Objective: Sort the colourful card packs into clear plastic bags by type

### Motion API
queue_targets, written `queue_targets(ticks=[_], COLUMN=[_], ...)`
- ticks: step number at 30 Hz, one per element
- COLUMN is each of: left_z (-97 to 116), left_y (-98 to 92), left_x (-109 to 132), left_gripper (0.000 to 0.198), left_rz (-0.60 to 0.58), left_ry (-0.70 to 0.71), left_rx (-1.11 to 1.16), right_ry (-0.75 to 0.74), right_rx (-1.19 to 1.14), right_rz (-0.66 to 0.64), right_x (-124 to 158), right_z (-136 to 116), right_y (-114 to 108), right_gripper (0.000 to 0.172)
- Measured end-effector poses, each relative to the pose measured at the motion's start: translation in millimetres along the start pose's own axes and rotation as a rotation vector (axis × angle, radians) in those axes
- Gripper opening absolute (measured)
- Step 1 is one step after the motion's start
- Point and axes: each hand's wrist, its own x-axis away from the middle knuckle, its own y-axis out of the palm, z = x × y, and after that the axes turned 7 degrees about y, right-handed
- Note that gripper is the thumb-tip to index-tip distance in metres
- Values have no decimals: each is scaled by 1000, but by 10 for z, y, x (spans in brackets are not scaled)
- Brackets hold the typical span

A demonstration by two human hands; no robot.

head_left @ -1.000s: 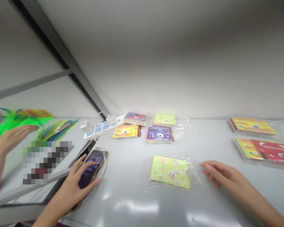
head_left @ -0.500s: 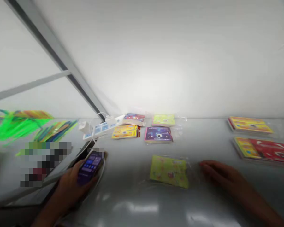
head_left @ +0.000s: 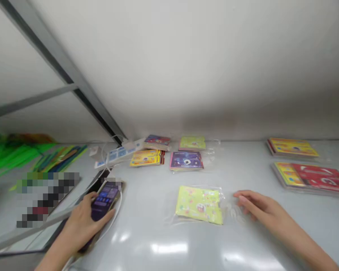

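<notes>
My left hand (head_left: 83,220) grips a smartphone (head_left: 104,199) by its sides, fingers on the left edge and thumb on the right. The screen is lit, and a white cable runs beside it. My right hand (head_left: 257,207) rests low over the table, loosely curled with fingers a little apart, and I see nothing held in it. Just left of its fingertips lies a clear plastic bag with a lime-green patterned packet (head_left: 199,205) inside. The bag's clear flap reaches towards the fingers; whether they touch it I cannot tell.
Behind are a purple card pack (head_left: 186,160), a green pack (head_left: 192,143), yellow cards (head_left: 147,158) and a red-blue stack (head_left: 157,141). A white power strip (head_left: 121,153) stands by a metal frame post (head_left: 87,101). At right lie yellow (head_left: 293,146) and red (head_left: 322,178) packs; at left, green strips (head_left: 19,156).
The view has shifted slightly and become sharper and brighter on the table. My left hand still holds the phone; my right hand stays beside the green packet.
</notes>
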Motion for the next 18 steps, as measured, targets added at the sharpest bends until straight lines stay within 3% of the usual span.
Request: queue_targets(ticks=[9, 15, 18], left_z=[-1, -110, -129], left_y=[-42, -36, -13], left_x=[64, 100, 68], left_gripper=[79, 50, 52], left_rz=[-35, -23, -13], left_ry=[-69, -27, 8], left_rx=[143, 161, 126], right_ry=[-14, -28, -6], right_rx=[16, 10, -9], right_rz=[8, 10, 25], right_x=[9, 10, 8], right_z=[-16, -4, 3], right_y=[1, 6, 18], right_gripper=[34, 35, 33])
